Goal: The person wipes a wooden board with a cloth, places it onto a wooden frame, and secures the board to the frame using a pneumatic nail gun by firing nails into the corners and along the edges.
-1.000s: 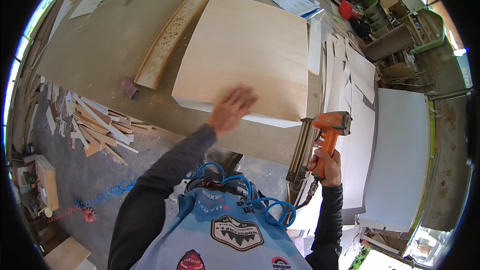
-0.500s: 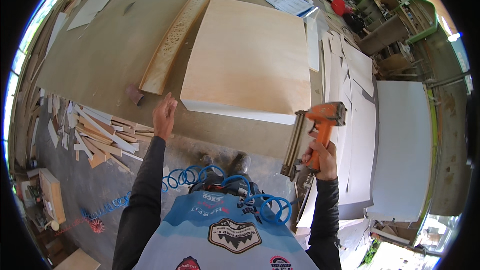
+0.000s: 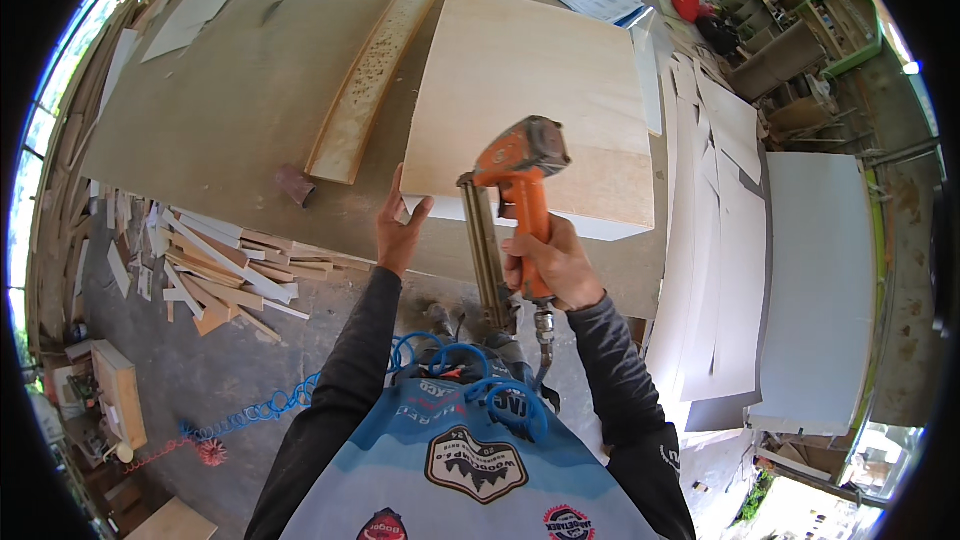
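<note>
An orange pneumatic nail gun (image 3: 527,202) is gripped by its handle in my right hand (image 3: 562,265). Its long metal magazine points down toward me, and an air fitting joins the handle's lower end to a blue coiled hose (image 3: 520,410). The gun hangs over the near edge of a large wooden box (image 3: 530,80) with a pale plywood top and a white front side. At the box's near left corner is my left hand (image 3: 400,230), thumb and fingers apart, touching or almost touching the corner. Nothing is held in it.
The box stands on a wide brown worktable (image 3: 240,90). Left of it lies a long speckled board (image 3: 375,70), with a brownish cup-like piece (image 3: 294,185) at its end. Wood offcuts (image 3: 225,265) pile up at the left; white sheets (image 3: 810,290) lie right.
My right hand has carried the nail gun leftward, from beside the box's right corner to its near edge. My left hand has moved right, up to the box's left corner.
</note>
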`<state>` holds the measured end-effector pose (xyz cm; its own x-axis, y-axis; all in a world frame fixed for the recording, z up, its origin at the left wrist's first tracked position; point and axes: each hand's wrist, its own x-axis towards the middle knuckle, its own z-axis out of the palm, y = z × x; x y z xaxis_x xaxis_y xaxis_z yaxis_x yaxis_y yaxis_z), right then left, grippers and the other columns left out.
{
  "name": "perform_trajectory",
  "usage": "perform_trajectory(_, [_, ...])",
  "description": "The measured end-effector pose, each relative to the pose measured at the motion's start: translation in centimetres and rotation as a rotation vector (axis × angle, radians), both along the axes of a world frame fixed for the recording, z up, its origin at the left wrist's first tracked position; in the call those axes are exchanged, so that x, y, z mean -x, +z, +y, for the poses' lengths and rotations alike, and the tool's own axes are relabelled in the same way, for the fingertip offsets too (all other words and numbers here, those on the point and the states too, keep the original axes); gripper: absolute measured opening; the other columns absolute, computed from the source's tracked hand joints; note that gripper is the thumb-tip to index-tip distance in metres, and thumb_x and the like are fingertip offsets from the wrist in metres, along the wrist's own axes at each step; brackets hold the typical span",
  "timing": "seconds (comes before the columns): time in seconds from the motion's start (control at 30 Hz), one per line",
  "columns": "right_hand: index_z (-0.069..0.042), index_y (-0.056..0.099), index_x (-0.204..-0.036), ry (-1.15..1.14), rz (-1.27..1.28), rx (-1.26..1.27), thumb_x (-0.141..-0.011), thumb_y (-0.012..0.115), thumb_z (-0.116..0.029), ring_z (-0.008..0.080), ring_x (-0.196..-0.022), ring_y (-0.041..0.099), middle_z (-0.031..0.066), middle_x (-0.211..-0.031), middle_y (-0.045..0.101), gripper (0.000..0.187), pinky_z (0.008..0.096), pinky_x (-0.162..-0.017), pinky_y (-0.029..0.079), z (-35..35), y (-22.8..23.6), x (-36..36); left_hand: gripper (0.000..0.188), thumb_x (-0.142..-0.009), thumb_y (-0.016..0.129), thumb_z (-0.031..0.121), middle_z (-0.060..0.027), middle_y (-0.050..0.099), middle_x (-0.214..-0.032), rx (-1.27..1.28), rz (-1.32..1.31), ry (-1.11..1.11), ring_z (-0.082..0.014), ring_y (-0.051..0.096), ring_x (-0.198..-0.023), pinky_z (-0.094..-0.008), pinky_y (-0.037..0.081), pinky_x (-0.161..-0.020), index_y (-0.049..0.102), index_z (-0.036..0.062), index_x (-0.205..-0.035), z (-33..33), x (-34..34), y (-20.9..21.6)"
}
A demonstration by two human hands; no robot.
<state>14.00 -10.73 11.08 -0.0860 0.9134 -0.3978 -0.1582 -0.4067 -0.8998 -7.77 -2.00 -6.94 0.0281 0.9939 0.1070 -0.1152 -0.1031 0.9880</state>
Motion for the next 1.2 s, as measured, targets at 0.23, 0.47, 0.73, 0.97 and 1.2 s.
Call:
perform_trajectory(0.23, [0.007,0.056,-0.105,0.146,-0.003,-0.026,-0.088,0.067,-0.006,0.0142,-0.052,0.061,0.0073,-0.069,0.062,0.024,0.0288,-0.047,0.05,3.0,-0.5,4.7,0.071,-0.094,0.067,0.003,-0.0128,0.051,-0.15,0.106,-0.013,-0.137,-0.0219,0.045,-0.141,-0.0398,0.036,-0.116,0.032,0.003,-0.156,-0.4,2.0,-1.1])
perform_trajectory(0.47, [0.009,0.054,-0.113,0.115,-0.05,-0.019,-0.088,0.067,-0.006,0.0149,-0.051,0.061,0.0087,-0.07,0.063,0.032,0.0286,-0.047,0.051,2.9,-0.8,5.2,0.04,-0.101,0.06,0.015,-0.0119,0.067,-0.127,0.341,-0.149,-0.062,-0.0209,0.063,-0.119,-0.0352,0.048,-0.102,0.057,-0.0046,-0.136,-5.3,2.5,-1.5])
perform_trajectory(0.73, [0.01,0.052,-0.117,0.155,-0.054,-0.019,-0.088,0.066,-0.005,0.0153,-0.052,0.061,0.009,-0.071,0.063,0.035,0.0289,-0.048,0.051,2.9,-0.4,5.0,0.035,-0.103,0.059,0.024,-0.0038,0.068,-0.12,0.412,-0.47,-0.288,-0.011,0.063,-0.109,-0.0325,0.045,-0.099,0.062,0.0014,-0.129,-8.5,-0.2,3.7])
perform_trajectory(0.97, [0.01,0.051,-0.118,0.172,-0.07,-0.024,-0.088,0.065,-0.004,0.016,-0.052,0.062,0.0092,-0.071,0.063,0.036,0.0292,-0.048,0.051,2.9,-0.3,4.4,0.047,-0.1,0.064,0.022,-0.0062,0.063,-0.13,0.378,-0.432,-0.308,-0.0136,0.053,-0.125,-0.0331,0.035,-0.11,0.054,-0.0004,-0.14,-8.0,-0.9,5.2])
perform_trajectory(1.2, [0.007,0.05,-0.125,0.097,-0.106,0.004,-0.088,0.064,-0.005,0.0174,-0.051,0.061,0.0097,-0.069,0.062,0.042,0.0307,-0.049,0.052,2.3,-1.2,3.8,0.053,-0.101,0.061,0.017,-0.0031,0.063,-0.127,0.286,-0.412,-0.351,-0.0099,0.055,-0.118,-0.03,0.039,-0.105,0.046,0.0035,-0.15,-7.3,-1.3,5.5])
